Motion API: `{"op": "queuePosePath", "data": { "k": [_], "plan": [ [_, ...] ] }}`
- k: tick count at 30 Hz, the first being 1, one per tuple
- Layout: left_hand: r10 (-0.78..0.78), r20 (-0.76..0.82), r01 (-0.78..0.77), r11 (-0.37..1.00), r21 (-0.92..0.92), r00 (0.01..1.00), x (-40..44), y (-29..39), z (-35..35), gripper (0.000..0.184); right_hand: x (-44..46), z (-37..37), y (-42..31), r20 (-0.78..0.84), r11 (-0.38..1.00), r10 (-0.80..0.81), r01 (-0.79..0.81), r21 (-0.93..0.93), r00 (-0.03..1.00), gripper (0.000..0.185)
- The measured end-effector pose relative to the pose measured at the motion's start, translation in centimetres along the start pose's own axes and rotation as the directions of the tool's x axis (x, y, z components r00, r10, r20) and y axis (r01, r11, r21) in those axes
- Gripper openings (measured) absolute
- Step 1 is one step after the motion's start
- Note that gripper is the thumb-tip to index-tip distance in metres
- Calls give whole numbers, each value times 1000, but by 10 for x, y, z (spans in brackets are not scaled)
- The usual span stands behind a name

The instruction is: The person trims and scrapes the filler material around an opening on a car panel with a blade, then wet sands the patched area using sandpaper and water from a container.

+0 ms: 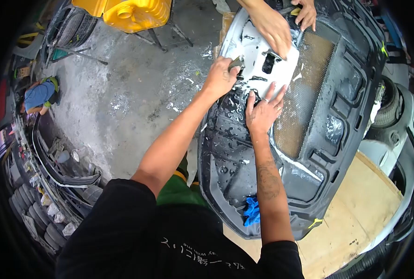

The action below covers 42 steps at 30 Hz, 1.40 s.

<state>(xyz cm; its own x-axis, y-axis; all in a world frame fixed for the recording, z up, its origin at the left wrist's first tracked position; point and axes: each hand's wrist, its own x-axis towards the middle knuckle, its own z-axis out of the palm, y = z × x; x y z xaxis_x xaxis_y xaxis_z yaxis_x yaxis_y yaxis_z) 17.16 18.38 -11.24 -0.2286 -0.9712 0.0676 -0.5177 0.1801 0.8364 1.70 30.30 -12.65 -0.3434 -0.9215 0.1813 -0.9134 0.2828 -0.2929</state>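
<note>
A white car part [288, 69] with a dark rectangular opening lies, wet, on a large black moulded car panel [235, 167]. My left hand [220, 78] is closed at the white part's left edge, pinching a small olive-green pad [236, 62]; its exact kind is unclear. My right hand [263, 114] lies open, fingers spread, its fingertips on the near end of the white part. Across from me, a co-worker's hand [272, 30] presses on the same part. That person's other hand [306, 16] rests by a small yellowish item.
A brown mesh section [304, 97] runs through the black panel. A blue cloth [252, 211] lies at its near end, over a wooden board [356, 204]. Yellow jerrycan [137, 16] stands at upper left. Another person [41, 95] crouches at far left near car parts.
</note>
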Motion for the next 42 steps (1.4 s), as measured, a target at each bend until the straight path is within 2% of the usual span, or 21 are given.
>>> {"op": "queuePosePath", "data": {
  "k": [3,6,7,9,11,13,16,17,19,21,23,25,27,30,31,33,35,37,39,41,42],
  "plan": [
    [-53,-169,45,998,-53,984,-18,6,-34,23,1,-4,-1,-29,1000,-24,24,8,999,83],
    [-132,-172,117,988,-97,976,-38,19,-36,24,2,-5,2,-16,1000,-24,24,7,1000,83],
    [-69,-198,35,985,-169,978,-38,25,-28,26,0,-2,1,-10,1000,-17,17,13,1000,83],
    [-38,-133,39,999,2,990,-27,22,-19,30,-2,1,1,-21,1000,-18,18,3,1000,84],
    [-47,-157,46,999,-8,987,-20,19,-15,34,0,-1,2,-50,999,-29,30,19,998,84],
    [-271,-74,239,926,-291,960,-27,40,-28,37,1,-8,0,-35,997,-14,17,74,999,81],
    [-269,131,298,891,-341,954,-74,68,-27,36,-9,-37,4,-14,996,-29,30,87,999,71],
    [-236,207,294,898,-328,949,-90,72,-22,36,-18,-48,6,-25,934,-10,18,356,1000,62],
    [-370,481,602,578,-551,795,-119,80,-7,35,-48,-65,13,91,618,67,-113,778,994,42],
    [-371,549,647,587,-486,749,-133,100,0,33,-71,-103,8,492,272,206,-532,802,846,39],
    [-166,430,385,779,-495,888,-150,102,33,29,-98,-109,27,469,76,298,-511,856,831,40],
    [136,254,-69,964,-258,958,-158,109,56,24,-113,-122,53,469,88,437,-555,827,767,37],
    [221,308,-125,944,-304,925,-161,106,66,21,-132,-115,82,419,116,513,-544,831,749,34],
    [144,407,72,879,-472,902,-159,110,67,24,-135,-141,103,391,457,534,-645,612,750,37],
    [96,458,140,879,-455,884,-159,113,65,25,-136,-149,104,384,461,546,-649,605,745,37],
    [-21,565,323,838,-440,825,-160,125,63,25,-132,-162,106,-57,858,437,-397,327,898,37],
    [77,477,191,851,-489,875,-163,128,68,25,-132,-172,98,29,773,532,-499,391,846,40],
    [74,493,235,812,-535,867,-170,131,64,23,-135,-168,80,432,223,544,-621,752,719,40],
    [75,502,272,767,-582,861,-172,134,53,21,-129,-162,57,480,185,453,-606,774,751,36],
    [-114,552,478,661,-579,826,-172,133,39,17,-118,-160,41,498,214,458,-635,742,736,37],
    [-117,518,431,722,-542,847,-169,129,33,14,-115,-154,36,475,124,426,-569,813,770,37]
  ]
}}
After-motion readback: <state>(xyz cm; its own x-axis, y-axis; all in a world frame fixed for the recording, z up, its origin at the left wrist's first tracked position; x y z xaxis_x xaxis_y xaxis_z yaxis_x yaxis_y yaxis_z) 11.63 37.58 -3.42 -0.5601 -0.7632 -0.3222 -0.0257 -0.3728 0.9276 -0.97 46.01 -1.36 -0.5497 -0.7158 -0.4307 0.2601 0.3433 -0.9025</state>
